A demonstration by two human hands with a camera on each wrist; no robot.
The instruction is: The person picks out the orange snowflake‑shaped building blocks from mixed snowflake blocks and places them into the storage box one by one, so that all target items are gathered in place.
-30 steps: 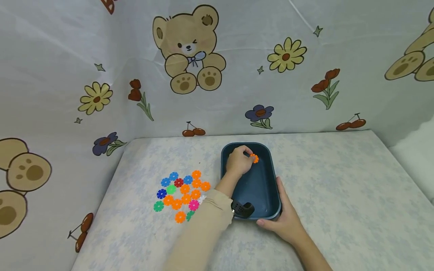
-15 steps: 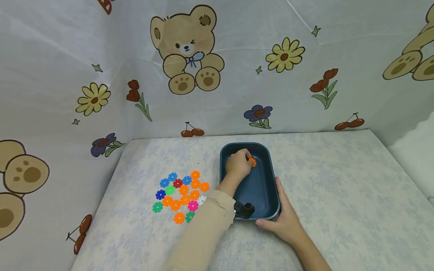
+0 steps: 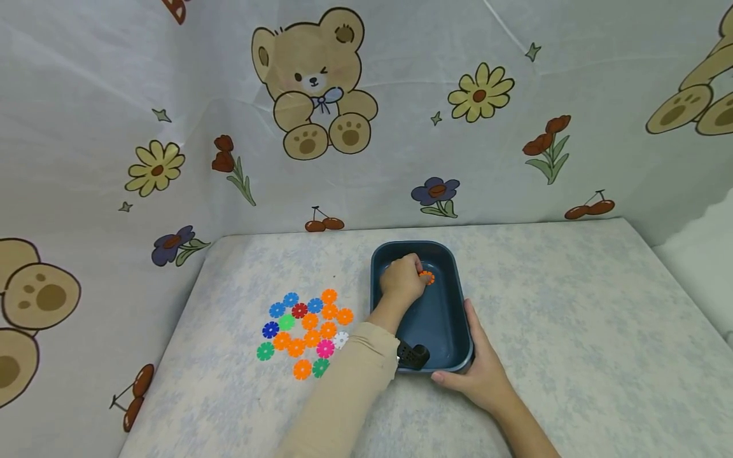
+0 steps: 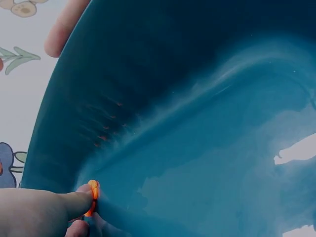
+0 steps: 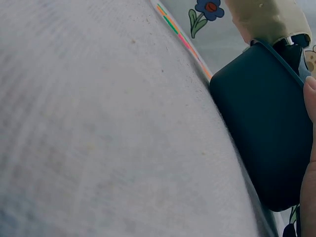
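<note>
Nineteen discs lie on the desk: nine orange, three light blue, two dark green, and one each of light green, dark blue, red, pink and white. One more orange disc is in the fingers of the left hand, making ten orange and twenty discs altogether. The right hand brings the hands to two. There is one tray, one sleeve and one black strap. The cloth shows one whole bear, parts of two others, two yellow flowers, two purple flowers, two tulip sprigs, three cherry pairs and four stars.
</note>
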